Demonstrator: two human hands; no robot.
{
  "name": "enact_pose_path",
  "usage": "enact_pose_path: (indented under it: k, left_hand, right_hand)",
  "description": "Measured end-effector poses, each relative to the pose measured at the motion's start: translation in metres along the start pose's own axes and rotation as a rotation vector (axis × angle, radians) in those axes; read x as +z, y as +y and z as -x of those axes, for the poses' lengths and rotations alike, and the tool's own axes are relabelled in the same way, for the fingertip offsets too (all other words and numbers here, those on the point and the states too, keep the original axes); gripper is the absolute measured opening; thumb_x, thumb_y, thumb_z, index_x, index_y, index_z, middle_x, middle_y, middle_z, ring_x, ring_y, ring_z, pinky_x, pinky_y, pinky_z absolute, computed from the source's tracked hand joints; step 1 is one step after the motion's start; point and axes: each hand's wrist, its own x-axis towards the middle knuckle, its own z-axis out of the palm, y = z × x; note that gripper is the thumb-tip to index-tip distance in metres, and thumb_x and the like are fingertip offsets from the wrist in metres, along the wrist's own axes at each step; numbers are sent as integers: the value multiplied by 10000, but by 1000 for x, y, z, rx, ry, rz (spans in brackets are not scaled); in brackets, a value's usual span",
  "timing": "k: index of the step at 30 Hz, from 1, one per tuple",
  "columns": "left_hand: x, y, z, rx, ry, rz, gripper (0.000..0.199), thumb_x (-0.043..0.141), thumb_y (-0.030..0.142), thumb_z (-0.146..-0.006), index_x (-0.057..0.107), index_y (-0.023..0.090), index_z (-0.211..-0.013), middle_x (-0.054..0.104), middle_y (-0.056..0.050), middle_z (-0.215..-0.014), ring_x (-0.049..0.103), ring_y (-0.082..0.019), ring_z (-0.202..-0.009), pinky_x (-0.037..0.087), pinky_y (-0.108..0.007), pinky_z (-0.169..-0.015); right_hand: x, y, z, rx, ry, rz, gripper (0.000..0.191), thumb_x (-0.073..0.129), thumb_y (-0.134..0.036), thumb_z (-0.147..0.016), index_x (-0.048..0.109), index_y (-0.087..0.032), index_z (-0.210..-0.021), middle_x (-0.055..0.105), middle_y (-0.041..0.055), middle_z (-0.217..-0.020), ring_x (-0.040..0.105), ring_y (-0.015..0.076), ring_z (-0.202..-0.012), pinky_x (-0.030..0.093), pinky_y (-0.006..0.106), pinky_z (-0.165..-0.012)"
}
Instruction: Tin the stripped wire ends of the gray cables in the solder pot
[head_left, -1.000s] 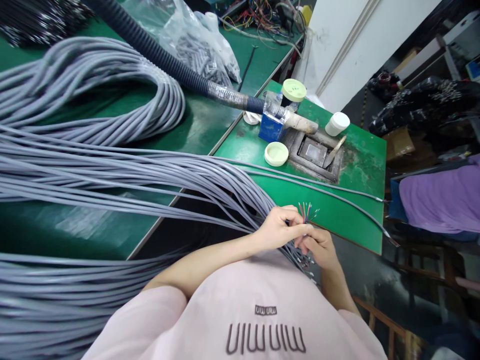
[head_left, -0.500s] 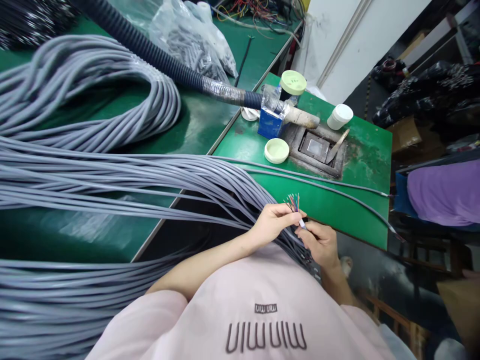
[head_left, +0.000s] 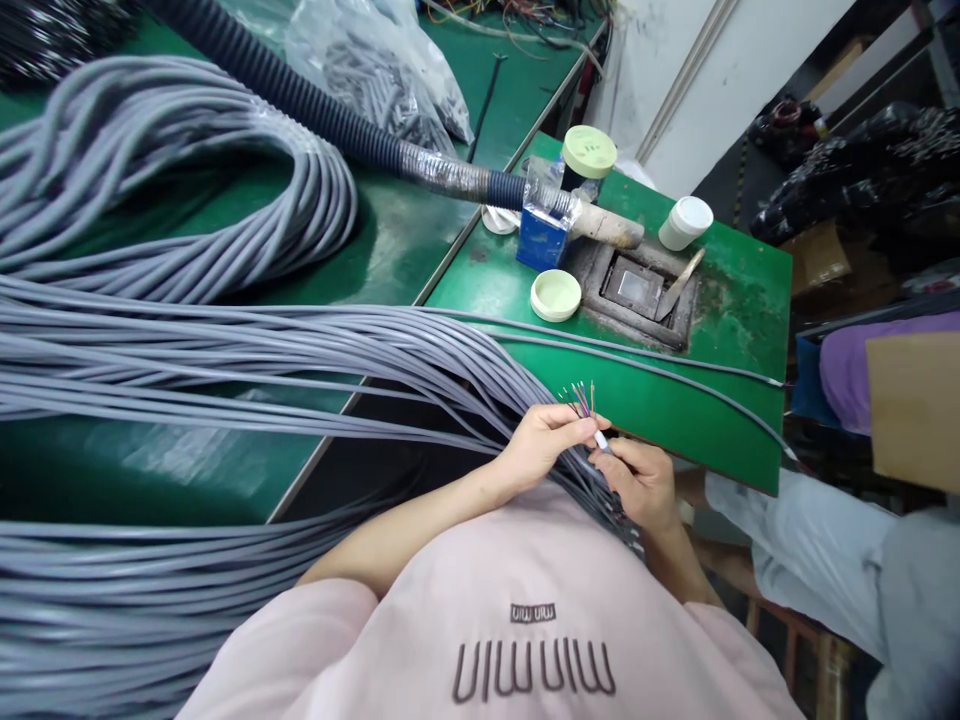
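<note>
My left hand (head_left: pixel 551 437) pinches the stripped end of a grey cable, where thin coloured wires (head_left: pixel 582 402) fan out above its thumb and fingers. Just below, my right hand (head_left: pixel 639 482) is closed around the grey cable's jacket (head_left: pixel 604 446), near a white band at the stripped end. A thick bundle of grey cables (head_left: pixel 450 345) runs from the left past both hands, and their ends gather under my right hand. Two single grey cables (head_left: pixel 675 382) lie apart on the green table, reaching its right edge.
A solder pot (head_left: pixel 637 288) with a knife-like scraper (head_left: pixel 679 285) is set on the green table (head_left: pixel 720 430). A ribbed hose (head_left: pixel 300 100) ends above it. Around stand a shallow pale dish (head_left: pixel 556 296), a white tub (head_left: pixel 685 222) and a green-lidded jar (head_left: pixel 589 152). A person in grey trousers (head_left: pixel 810 560) is at right.
The coloured wires spread a little wider above my left hand. Both hands stay almost in place. At the right, a person in grey trousers and a cardboard piece have come further into view.
</note>
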Motion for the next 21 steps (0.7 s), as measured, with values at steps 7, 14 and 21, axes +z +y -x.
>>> enact_pose_path:
  k: [7,14,21]
  left_hand:
    - [3,4,1,42,-39,-55,313,734,412,-788,713,119,-681,688,-48,-697,619,-131,-662,493,-269,-722]
    - [6,11,1,113,-38,-148,309,717,382,-807,693,129,-632,676,-40,-649,625,-136,-661,506,-277,-744]
    - [8,11,0,107,-5,-180,351,711,439,-793,686,138,-613,688,-55,-651,671,-183,-775,510,-310,-824]
  right_hand:
    - [2,10,3,38,-15,-76,259,550,-295,-919,668,-181,-718,517,-37,-513,437,99,-465,341,256,-503]
    - [1,17,3,62,-45,-145,316,529,-328,-925,660,-185,-676,532,-27,-503,469,117,-470,371,265,-514]
    - [2,24,2,87,-52,-283,284,527,-352,-924,704,-194,-770,530,-33,-493,462,117,-442,363,266,-487]
